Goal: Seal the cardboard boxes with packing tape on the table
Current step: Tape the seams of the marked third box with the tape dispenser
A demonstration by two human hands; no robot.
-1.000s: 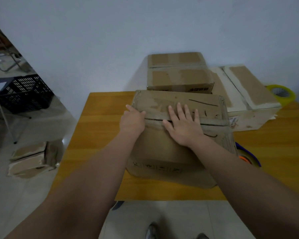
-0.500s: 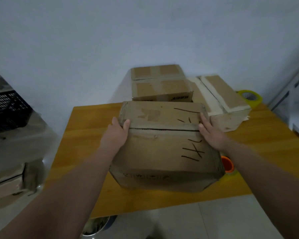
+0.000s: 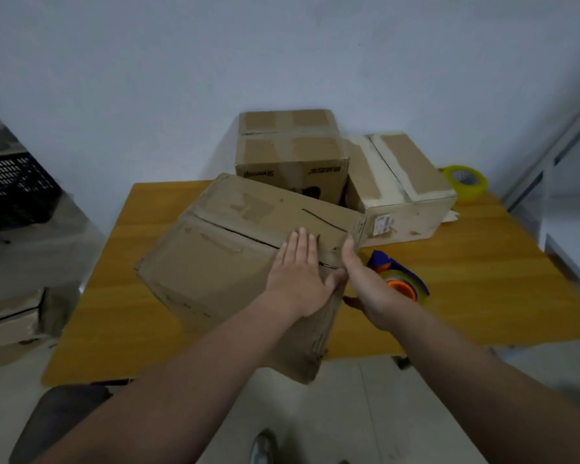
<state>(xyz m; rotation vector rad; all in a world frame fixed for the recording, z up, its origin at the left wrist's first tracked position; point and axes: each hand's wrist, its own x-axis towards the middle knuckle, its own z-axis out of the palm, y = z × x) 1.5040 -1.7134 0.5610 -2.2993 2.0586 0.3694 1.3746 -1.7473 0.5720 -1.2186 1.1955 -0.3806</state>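
Box [image 3: 235, 249] sits askew, overhanging table [image 3: 482, 279] front edge | left hand [image 3: 298, 276] flat on top, fingers straight, likely holding flaps closed | right hand [image 3: 369, 289] braces box's right side, fingers extended, grasping nothing | tape dispenser [image 3: 406, 279] just beside.

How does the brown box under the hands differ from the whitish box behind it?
The brown box is plain brown; the whitish box is pale with brown strips on top. The brown box lies askew, overhanging the table's near edge; the whitish box stands farther back on it. The left hand and right hand touch the brown box; neither touches the whitish box. Both have closed flaps.
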